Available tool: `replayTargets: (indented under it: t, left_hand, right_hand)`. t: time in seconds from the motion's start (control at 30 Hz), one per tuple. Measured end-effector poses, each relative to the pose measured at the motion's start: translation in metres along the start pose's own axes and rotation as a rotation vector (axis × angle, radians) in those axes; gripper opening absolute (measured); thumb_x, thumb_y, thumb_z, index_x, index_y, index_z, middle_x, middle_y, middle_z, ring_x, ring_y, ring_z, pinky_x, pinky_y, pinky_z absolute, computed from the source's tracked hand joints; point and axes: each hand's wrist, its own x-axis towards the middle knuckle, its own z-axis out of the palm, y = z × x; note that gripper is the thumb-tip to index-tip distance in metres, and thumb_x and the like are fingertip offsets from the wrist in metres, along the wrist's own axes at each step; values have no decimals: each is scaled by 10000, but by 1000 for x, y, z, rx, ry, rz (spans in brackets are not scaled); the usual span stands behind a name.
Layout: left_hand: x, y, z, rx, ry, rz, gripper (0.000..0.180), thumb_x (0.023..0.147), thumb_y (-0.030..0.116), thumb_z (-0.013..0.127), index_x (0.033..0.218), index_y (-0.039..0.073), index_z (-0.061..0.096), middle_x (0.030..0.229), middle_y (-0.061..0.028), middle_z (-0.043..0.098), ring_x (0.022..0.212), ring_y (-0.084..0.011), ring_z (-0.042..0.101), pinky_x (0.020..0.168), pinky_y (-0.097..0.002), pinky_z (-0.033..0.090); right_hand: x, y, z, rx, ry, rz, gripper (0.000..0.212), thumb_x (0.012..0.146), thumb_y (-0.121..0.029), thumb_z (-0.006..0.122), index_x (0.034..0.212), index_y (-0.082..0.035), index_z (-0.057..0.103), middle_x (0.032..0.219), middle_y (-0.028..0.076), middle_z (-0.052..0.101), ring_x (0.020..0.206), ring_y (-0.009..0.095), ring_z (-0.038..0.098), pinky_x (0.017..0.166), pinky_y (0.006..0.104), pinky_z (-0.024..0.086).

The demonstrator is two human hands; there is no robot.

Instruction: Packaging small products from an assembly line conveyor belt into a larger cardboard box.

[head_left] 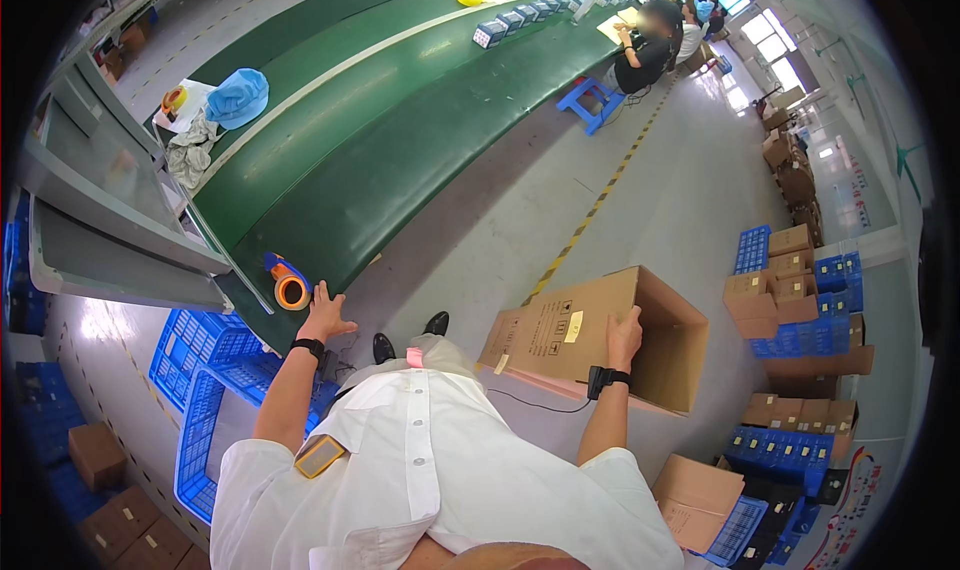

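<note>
Cardboard carton, right of the green surface, seems at a positioning step: right hand clamped on its edge, left hand spread near the tape dispenser, any shift calling for steady support.

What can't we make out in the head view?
Head view: inner depth of the cardboard box held by the right hand, hidden by its near wall.
Head view: the left hand's palm, hidden by the back of the hand.
Head view: part of the blue crate, behind the left forearm and white shirt.
Head view: farthest small boxes, too small to count.
</note>
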Motion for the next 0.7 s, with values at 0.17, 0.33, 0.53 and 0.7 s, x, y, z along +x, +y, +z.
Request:
replayTargets:
  t: [0.17, 0.33, 0.53, 0.7]
  left_hand:
    - [-1, 2, -1, 2, 1, 2, 901, 638, 417, 823, 1390, 89, 450, 1528, -346, 35, 1437, -477, 68, 1128, -548, 237]
    - [0, -1, 0, 4, 0, 2, 900, 641, 418, 821, 1391, 88, 447, 1529, -345, 34, 1438, -476, 66, 1130, -547, 233]
    - [0, 1, -1, -1, -2, 1, 903, 644, 420, 820, 1394, 89, 443, 1529, -346, 33, 1438, -474, 68, 1131, -547, 230]
    - [0, 1, -1, -2, -8, 2, 899, 646, 418, 818, 1394, 90, 442, 1529, -347, 31, 1438, -474, 69, 1132, -549, 223]
  right_hand:
    - [0, -1, -2, 13, -9, 17, 353, 844, -225, 659, 1053, -30, 451, 947, 272, 662, 909, 452, 630, 766, 510, 504]
    - [-1, -3, -2, 26, -5, 8, 353, 844, -228, 659, 1053, -32, 453, 949, 271, 662, 910, 451, 631, 766, 505, 506]
    - [-2, -4, -1, 10, -7, 26, 354, 844, -230, 661, 1053, -33, 454, 952, 271, 662, 912, 450, 631, 770, 503, 507]
    - [-4, -4, 0, -3, 5, 11, 355, 850, -229, 658, 1042, -25, 440, 934, 272, 664, 897, 449, 635, 758, 510, 508]
